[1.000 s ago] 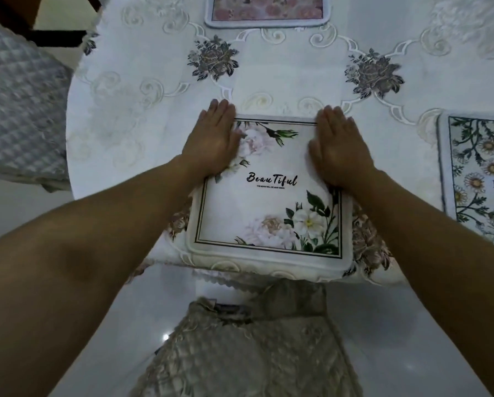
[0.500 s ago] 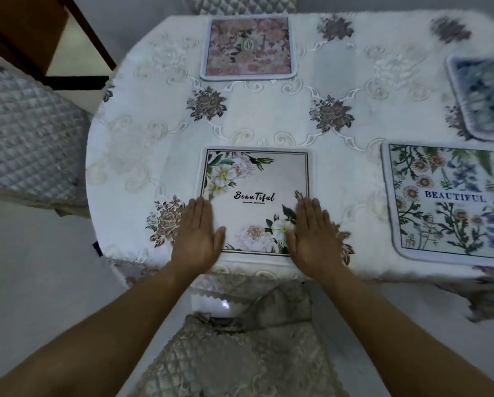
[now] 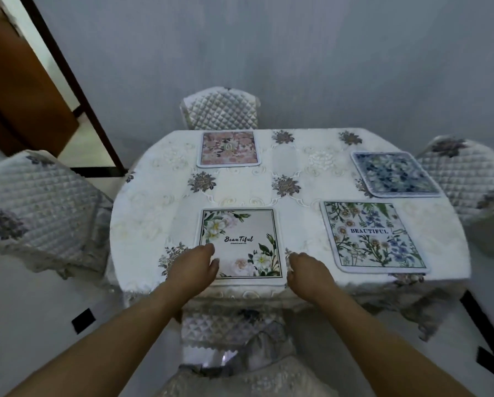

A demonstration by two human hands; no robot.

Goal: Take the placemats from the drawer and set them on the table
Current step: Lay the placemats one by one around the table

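Placemats now cover 4 spots on the cloth-draped desk [image 3: 142, 224], seen from a head camera above a quilted chair [image 3: 234, 325] tucked at the near edge. Nearest, the white flower placemat [image 3: 240, 242] lies flat and square to that edge. The left hand [image 3: 195, 266] hovers at its near-left corner, fingers loosely together and slightly curled, thumb over the mat's border, gripping nothing. The right hand [image 3: 307, 270] sits just beside the near-right corner, fingers curled under, also empty; whether it touches the cloth cannot be told. A second ago both palms were pressed flat on this mat's far half; half a second ago they had slid back to its near edge, and they are now off its face. That reads as smoothing finished and the mat released.

To the right, the green leafy placemat [image 3: 374, 236] lies slightly askew. Beyond it rests the blue placemat [image 3: 394, 174], near the right-side chair [image 3: 466, 173]. Across the desk, the pink placemat [image 3: 228, 149] faces the far chair [image 3: 220, 110]. With 4 mats down and both hands free, the setting looks close to complete; no drawer is in view to confirm none remain.
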